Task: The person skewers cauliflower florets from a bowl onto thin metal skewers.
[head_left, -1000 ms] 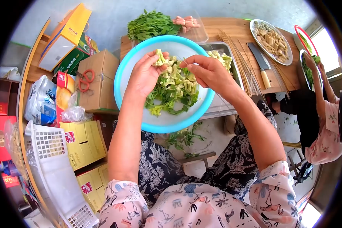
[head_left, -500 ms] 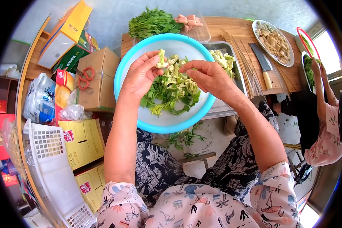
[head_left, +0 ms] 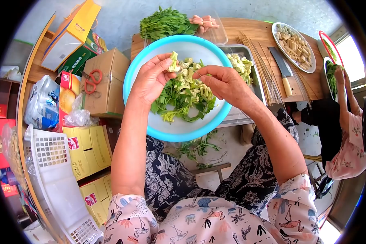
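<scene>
Between the thumb and fingers of my left hand is a pale green cauliflower floret, held up over the basin. My right hand is closed in a pinch just to the right of it. A thin skewer seems to run through that hand, its far end poking out below the wrist; its tip is hard to make out. Below both hands stands a white basin with a blue rim, holding cut cauliflower and leafy green stalks.
A metal tray of cauliflower, bamboo skewers, a cleaver and a plate of cut pieces lie to the right. Greens are behind. Scissors and boxes stand left. Another person's hands work far right.
The view has shifted very slightly. Both hands keep nearly the same pose, with the floret still in my left hand.
</scene>
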The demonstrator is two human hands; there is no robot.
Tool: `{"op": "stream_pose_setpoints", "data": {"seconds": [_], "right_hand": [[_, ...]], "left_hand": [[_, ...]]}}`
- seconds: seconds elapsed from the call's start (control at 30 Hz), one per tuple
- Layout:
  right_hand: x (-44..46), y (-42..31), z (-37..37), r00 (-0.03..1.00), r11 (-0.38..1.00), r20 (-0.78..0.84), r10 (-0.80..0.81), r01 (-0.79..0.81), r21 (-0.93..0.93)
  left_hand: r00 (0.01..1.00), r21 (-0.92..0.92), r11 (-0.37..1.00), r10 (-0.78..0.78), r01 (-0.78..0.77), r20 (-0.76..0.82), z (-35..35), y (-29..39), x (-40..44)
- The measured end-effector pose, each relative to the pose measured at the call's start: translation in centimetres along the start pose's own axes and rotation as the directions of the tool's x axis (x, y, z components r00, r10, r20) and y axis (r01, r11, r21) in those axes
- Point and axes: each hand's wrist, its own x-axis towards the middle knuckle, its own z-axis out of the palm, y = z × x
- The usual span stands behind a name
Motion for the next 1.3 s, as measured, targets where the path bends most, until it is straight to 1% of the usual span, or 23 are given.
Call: {"op": "stream_pose_setpoints", "data": {"seconds": [0.27, 0.33, 0.43, 0.57, 0.63, 0.73, 0.97, 1.03, 1.13, 1.27, 1.3], "right_hand": [[-0.1, -0.2, 0.1, 1.0, 1.0, 0.0, 0.016, -0.016, 0.011], [-0.2, -0.5, 0.0, 0.999, 0.999, -0.027, 0.037, -0.037, -0.002], [-0.3, -0.4, 0.0, 0.998, 0.998, -0.015, 0.059, -0.059, 0.005], [-0.3, -0.7, 0.2, 0.999, 1.0, -0.028, 0.025, -0.024, 0.014], [-0.4, -0.8, 0.1, 0.997, 0.996, 0.004, 0.075, -0.075, 0.042], [-0.5, -0.8, 0.3, 0.999, 0.998, -0.007, 0.044, -0.043, 0.042], [-0.6, -0.7, 0.3, 0.998, 0.997, 0.016, 0.065, -0.066, 0.047], [-0.6, -0.8, 0.4, 0.999, 0.999, -0.004, 0.041, -0.041, 0.011], [-0.6, -0.8, 0.6, 1.0, 1.0, -0.017, 0.021, -0.021, 0.006], [-0.6, -0.7, 0.7, 0.999, 0.999, -0.005, 0.041, -0.041, 0.003], [-0.5, -0.6, 0.7, 1.0, 1.0, -0.014, 0.021, -0.021, 0.011]], "left_hand": [[1.0, 0.017, 1.0, -0.013, 0.013, -0.017, 0.0, 0.0, -0.1], [1.0, 0.01, 1.0, -0.021, 0.021, -0.008, -0.2, 0.0, -0.1], [0.999, 0.01, 0.999, -0.037, 0.037, -0.002, -0.1, 0.1, -0.3], [0.998, 0.022, 0.998, -0.063, 0.064, -0.012, -0.1, 0.3, -0.5], [0.997, 0.02, 0.997, -0.074, 0.074, -0.013, -0.2, 0.3, -0.5], [0.996, 0.026, 0.995, -0.091, 0.091, -0.016, -0.3, 0.3, -0.6], [0.994, 0.078, 0.991, -0.111, 0.11, 0.005, -0.6, 0.4, -0.8], [0.992, 0.089, 0.988, -0.125, 0.124, 0.004, -0.3, 0.6, -1.0], [0.99, 0.1, 0.985, -0.143, 0.142, 0.002, -0.2, 0.7, -1.1], [0.988, 0.105, 0.982, -0.157, 0.154, 0.013, -0.1, 0.8, -1.3], [0.988, 0.103, 0.983, -0.156, 0.154, 0.012, 0.0, 0.8, -1.3]]}}
